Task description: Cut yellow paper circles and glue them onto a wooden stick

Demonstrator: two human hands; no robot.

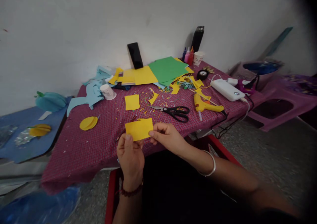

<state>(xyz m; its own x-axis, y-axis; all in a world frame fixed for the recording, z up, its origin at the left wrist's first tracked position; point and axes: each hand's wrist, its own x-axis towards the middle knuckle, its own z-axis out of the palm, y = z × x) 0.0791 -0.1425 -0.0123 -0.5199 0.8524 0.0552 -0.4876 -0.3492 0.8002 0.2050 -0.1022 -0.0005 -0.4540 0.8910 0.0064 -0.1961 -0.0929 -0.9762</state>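
Yellow paper [140,130]: held at the near side of the counter [81,149], stretched between both hands.
Left hand [131,155]: closed in a pinch on the paper's near left corner, with the thumb laid on top.
Right hand [168,136]: closed in a pinch on the paper's right edge, between thumb and fingers.
Square [132,102]: laid flat just beyond the held paper, also yellow.
Scissors [177,112]: laid right of the square, blades pointed left, beside scattered scraps [154,98].
Discs [86,123]: overlapped in a small yellow pile on the left.
Blue paper [92,93]: heaped at the far left, beside a cup [108,92].
Green sheet [168,69]: spread at the far side, partly over yellow sheets [146,76].
Phone [135,55]: leaned upright against the wall [86,25], behind the sheets.
Glue gun [208,105]: laid on the right, near the white power bank [226,88].
Flask [197,39]: stood at the far right, behind small bottles [187,56].
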